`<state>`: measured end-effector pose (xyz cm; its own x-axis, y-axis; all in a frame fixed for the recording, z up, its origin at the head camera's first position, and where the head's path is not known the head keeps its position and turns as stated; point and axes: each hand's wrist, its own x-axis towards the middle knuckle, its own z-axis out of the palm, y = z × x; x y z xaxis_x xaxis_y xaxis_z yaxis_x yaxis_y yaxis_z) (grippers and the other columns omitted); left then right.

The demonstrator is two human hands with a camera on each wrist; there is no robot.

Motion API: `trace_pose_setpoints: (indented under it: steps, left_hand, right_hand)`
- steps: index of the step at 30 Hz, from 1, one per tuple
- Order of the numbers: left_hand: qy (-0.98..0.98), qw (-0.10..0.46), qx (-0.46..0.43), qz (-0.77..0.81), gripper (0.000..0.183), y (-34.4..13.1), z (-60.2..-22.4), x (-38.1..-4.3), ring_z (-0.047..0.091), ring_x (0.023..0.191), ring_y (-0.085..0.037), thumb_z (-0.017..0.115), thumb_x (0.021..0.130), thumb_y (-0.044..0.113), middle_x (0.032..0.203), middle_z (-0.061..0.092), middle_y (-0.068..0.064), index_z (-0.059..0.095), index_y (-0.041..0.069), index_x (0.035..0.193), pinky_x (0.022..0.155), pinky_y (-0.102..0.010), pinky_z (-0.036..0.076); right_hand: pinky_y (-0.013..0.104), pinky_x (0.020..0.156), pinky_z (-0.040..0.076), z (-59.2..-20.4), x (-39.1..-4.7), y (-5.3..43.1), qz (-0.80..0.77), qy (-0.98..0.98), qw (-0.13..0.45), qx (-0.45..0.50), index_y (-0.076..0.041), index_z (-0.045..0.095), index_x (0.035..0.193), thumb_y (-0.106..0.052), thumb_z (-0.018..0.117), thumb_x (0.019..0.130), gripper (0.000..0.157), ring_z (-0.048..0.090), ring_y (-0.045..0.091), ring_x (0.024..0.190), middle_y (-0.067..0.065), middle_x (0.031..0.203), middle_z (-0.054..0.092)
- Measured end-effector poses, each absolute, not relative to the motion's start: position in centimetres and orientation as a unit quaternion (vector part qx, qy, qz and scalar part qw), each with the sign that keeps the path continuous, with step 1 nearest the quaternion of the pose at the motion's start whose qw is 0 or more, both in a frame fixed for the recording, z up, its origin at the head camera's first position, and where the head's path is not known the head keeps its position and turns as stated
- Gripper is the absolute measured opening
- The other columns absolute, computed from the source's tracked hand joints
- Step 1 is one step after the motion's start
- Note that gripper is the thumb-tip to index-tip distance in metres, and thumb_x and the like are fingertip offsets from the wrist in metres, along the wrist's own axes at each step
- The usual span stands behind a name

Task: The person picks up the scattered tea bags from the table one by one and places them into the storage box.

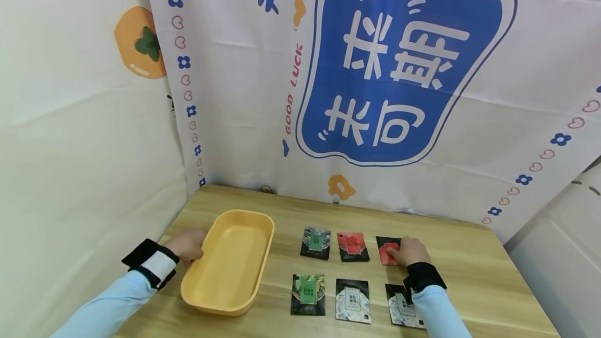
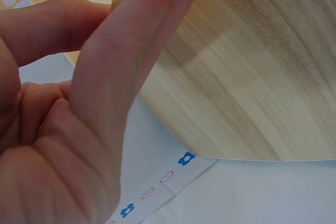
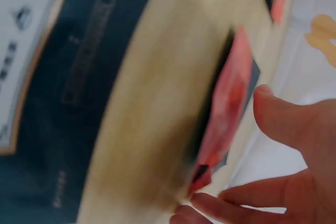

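Observation:
My left hand (image 1: 187,244) pinches the left rim of a yellow plastic tray (image 1: 230,262), thumb and fingers on either side of its edge in the left wrist view. The tray's inside holds nothing. Over at the right end of the back row, my right hand (image 1: 413,252) reaches onto a black and red packet (image 1: 384,246). In the right wrist view its fingertips (image 3: 202,203) touch the lower end of this packet (image 3: 228,103), while the thumb stands slightly off the far edge. The packet lies on the table, partly covered by the hand in the head view.
Left of that packet lie another red packet (image 1: 353,246) and a dark green one (image 1: 315,243). The front row has a green packet (image 1: 308,294), a white one (image 1: 353,301) and another white one (image 1: 404,311) partly under my right wrist. Printed cloth (image 1: 253,134) hangs behind the wooden table (image 1: 460,270).

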<state>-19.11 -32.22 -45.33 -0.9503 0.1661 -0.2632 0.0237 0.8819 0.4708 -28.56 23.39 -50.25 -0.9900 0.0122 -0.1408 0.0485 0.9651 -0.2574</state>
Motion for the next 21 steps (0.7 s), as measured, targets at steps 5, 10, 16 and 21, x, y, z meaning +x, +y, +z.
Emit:
trace_pose_setpoints:
  steps: [5, 10, 16, 21]
  left_hand:
    - [0.959, 0.149, 0.049, 0.238, 0.024, -31.8, -45.5, -19.1, 0.054, 0.045, -0.010, 0.049, 0.069, -0.017, 0.060, 0.058, -0.002, 0.056, 0.006, 0.071, 0.040, -0.018, 0.044]
    - [0.959, 0.152, 0.039, 0.238, 0.024, -31.8, -45.3, -18.9, 0.053, 0.046, -0.010, 0.049, 0.070, -0.017, 0.061, 0.057, -0.002, 0.056, 0.005, 0.073, 0.041, -0.017, 0.043]
    - [0.960, 0.154, 0.036, 0.229, 0.023, -32.0, -45.5, -19.0, 0.055, 0.047, -0.011, 0.050, 0.071, -0.017, 0.062, 0.058, -0.003, 0.056, 0.005, 0.073, 0.041, -0.018, 0.045]
    - [0.961, 0.157, 0.035, 0.226, 0.022, -32.0, -45.5, -19.2, 0.056, 0.048, -0.012, 0.051, 0.073, -0.017, 0.063, 0.058, -0.003, 0.055, 0.005, 0.075, 0.041, -0.019, 0.045]
  right_hand:
    - [0.061, 0.079, 0.052, -50.9, -28.4, 23.4, -0.129, 0.989, 0.066, 0.029, 0.003, 0.065, 0.086, -0.036, 0.069, 0.091, 0.039, 0.052, 0.054, 0.097, 0.039, 0.109, 0.054]
    - [0.045, 0.066, 0.050, -51.4, -28.7, 23.5, -0.139, 0.988, 0.069, 0.027, -0.002, 0.060, 0.076, -0.031, 0.070, 0.090, 0.034, 0.057, 0.040, 0.081, 0.028, 0.094, 0.060]
    - [0.033, 0.057, 0.041, -51.6, -29.0, 23.5, -0.167, 0.983, 0.074, 0.031, -0.004, 0.056, 0.075, -0.026, 0.073, 0.088, 0.031, 0.052, 0.025, 0.066, 0.014, 0.080, 0.059]
    - [0.041, 0.062, 0.051, -51.5, -29.0, 23.5, -0.193, 0.978, 0.065, 0.049, 0.013, 0.052, 0.103, -0.024, 0.074, 0.086, 0.046, 0.059, 0.032, 0.073, 0.027, 0.090, 0.063]
